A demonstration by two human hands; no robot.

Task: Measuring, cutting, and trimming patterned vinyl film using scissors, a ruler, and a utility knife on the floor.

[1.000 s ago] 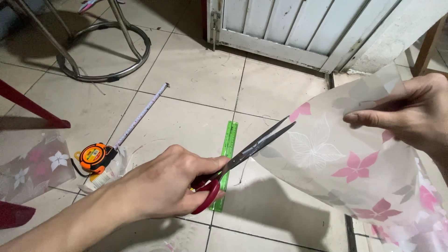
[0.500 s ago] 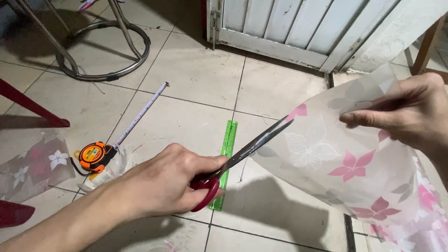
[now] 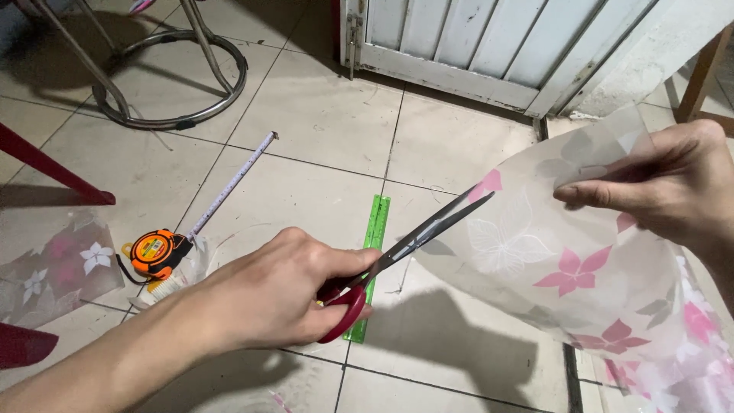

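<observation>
Gripping the red-handled scissors (image 3: pixel 382 264) with my left hand (image 3: pixel 283 294), fingers curled tight through the loops, I have the blades nearly closed and angled up so their tips meet the near edge of the translucent floral sheet (image 3: pixel 581 268). My right hand (image 3: pixel 661 187) is closed in a pinch on the sheet's upper edge, thumb below and fingers on top, lifting it off the floor; I judge that keeps the film taut and raised so the blades can bite cleanly rather than fold it. The sheet curves down from that pinch and trails away beneath my right wrist. Taking the green ruler (image 3: pixel 371 260) as landmark, flat on the tiled floor (image 3: pixel 306 122): the scissors cross just above its lower half, the sheet hangs just to its right, and an orange tape measure (image 3: pixel 157 252) sits well to its left with its tape (image 3: pixel 233 182) pulled out toward the far tiles. Farther left of the ruler lies a loose floral offcut (image 3: pixel 53 268), and beyond its top end stand a white slatted door (image 3: pixel 489 46) and a metal stool base (image 3: pixel 172 76).
</observation>
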